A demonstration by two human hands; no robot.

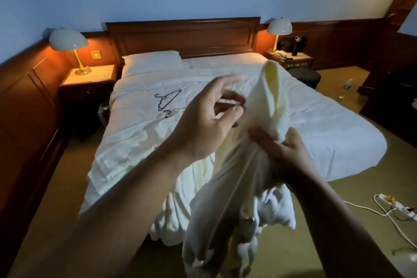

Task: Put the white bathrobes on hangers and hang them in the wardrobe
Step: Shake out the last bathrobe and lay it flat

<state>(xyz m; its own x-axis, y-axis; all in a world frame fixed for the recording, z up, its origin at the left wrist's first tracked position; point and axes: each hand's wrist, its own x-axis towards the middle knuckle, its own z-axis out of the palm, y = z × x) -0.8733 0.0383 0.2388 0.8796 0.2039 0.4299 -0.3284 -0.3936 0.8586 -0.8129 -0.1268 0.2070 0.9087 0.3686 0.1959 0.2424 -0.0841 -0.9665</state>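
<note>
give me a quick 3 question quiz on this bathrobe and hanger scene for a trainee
1. True or false: the black hanger lies on the bed.
2. Which hand grips the white bathrobe? A) right hand B) neither
3. Fill in: the left hand is ____, fingers spread beside the bathrobe.

Key: 1 true; 2 A; 3 open
</note>
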